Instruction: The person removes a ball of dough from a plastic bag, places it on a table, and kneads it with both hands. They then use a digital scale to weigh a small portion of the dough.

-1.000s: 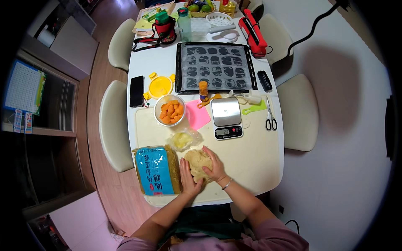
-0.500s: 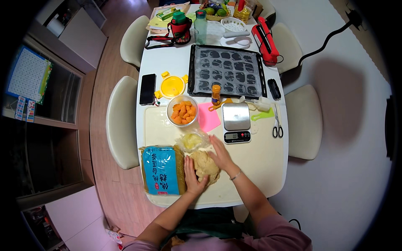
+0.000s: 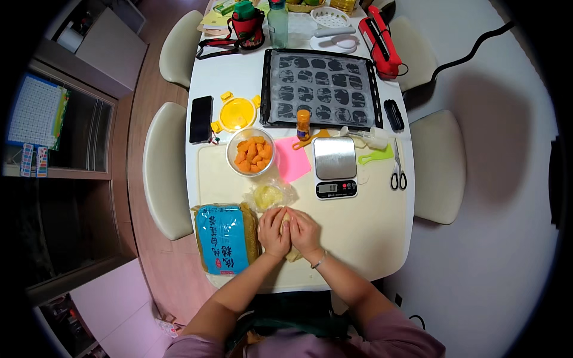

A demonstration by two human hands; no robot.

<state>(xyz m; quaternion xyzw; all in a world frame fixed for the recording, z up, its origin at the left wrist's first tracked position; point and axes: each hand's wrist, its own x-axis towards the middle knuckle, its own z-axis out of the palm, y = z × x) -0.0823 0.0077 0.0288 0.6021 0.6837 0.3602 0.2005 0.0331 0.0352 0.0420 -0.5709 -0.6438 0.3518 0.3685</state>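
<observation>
Close to the near side of the cream mat, my left hand point(image 3: 274, 232) and my right hand point(image 3: 304, 231) are side by side, cupped and closed on a lump of pale yellow dough point(image 3: 293, 256). Most of the dough is hidden beneath them; a bit shows between the thumbs and below the palms. Just beyond my fingers rests a crumpled clear plastic bag point(image 3: 268, 196) with something pale yellow in it. Left of my left hand lies a blue and gold plastic package point(image 3: 222, 240). A round clear tub point(image 3: 250, 153) of orange balls stands farther off.
A digital kitchen scale point(image 3: 335, 167) sits right of a pink sheet point(image 3: 294, 159). Scissors point(image 3: 398, 173) and a green scraper point(image 3: 376, 155) lie at the right. Behind them are an orange-capped jar point(image 3: 303, 124), a lined black baking tray point(image 3: 322, 89), a yellow lid point(image 3: 237, 113) and a phone point(image 3: 201, 120).
My hands have come together over the dough and now cover most of it; before, they lay apart on either side. The whole view has shifted slightly.
</observation>
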